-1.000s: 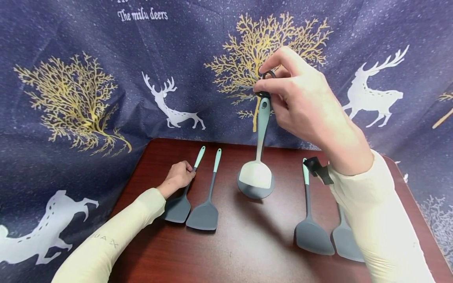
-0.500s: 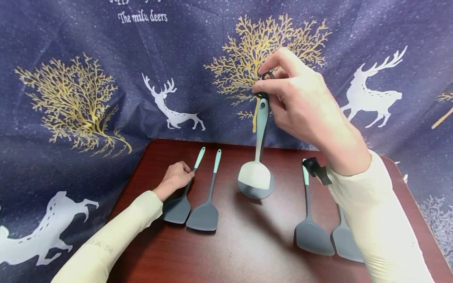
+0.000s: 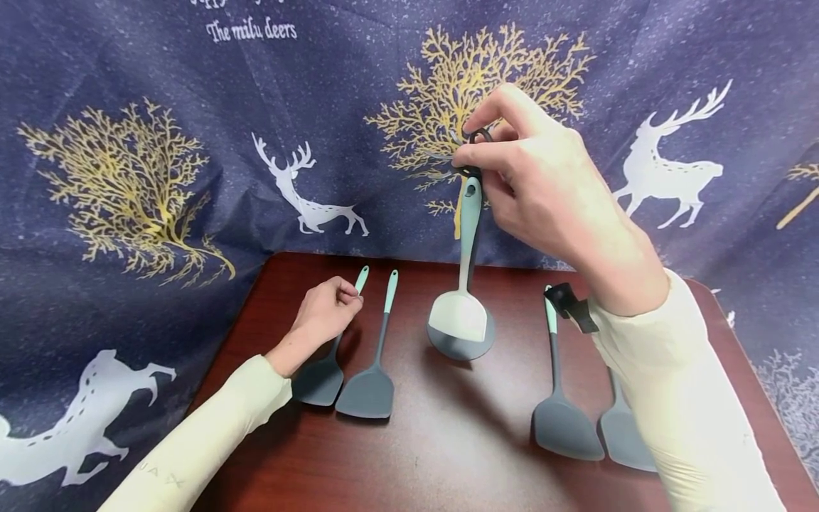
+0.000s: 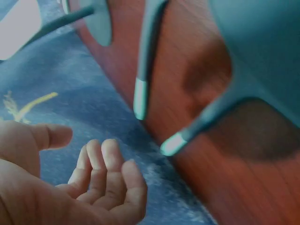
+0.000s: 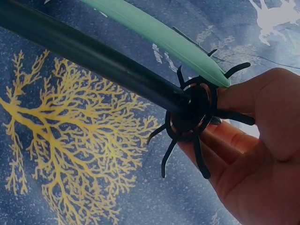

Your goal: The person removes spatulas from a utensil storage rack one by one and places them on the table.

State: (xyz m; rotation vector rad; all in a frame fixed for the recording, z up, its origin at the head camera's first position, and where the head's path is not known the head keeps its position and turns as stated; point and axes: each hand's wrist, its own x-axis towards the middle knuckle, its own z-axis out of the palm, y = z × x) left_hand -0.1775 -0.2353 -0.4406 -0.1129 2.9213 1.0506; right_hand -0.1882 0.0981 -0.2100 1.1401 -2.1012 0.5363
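My right hand [image 3: 544, 178] grips the top of a black utensil stand [image 5: 192, 112], whose ring of hooks and dark pole show in the right wrist view. From a hook hangs a spatula [image 3: 458, 315] with a mint handle and pale blade, in front of the stand's round grey base [image 3: 462, 348]. My left hand [image 3: 320, 313] is over the leftmost grey spatula [image 3: 318, 382], partly covering its handle in the head view. In the left wrist view its fingers [image 4: 112, 159] are loosely bent, apart from the spatulas, holding nothing. Another grey spatula [image 3: 367, 391] lies alongside.
On the right of the brown table [image 3: 441, 441] lie a dark grey spatula [image 3: 566, 427] and a lighter grey turner [image 3: 625, 437], partly covered by my right sleeve. A blue cloth [image 3: 358, 92] with deer and trees hangs behind the table's far edge.
My left hand has come off the leftmost spatula's neck and moved up toward its handle end; that spatula stays put. The right hand keeps its grip on the stand.
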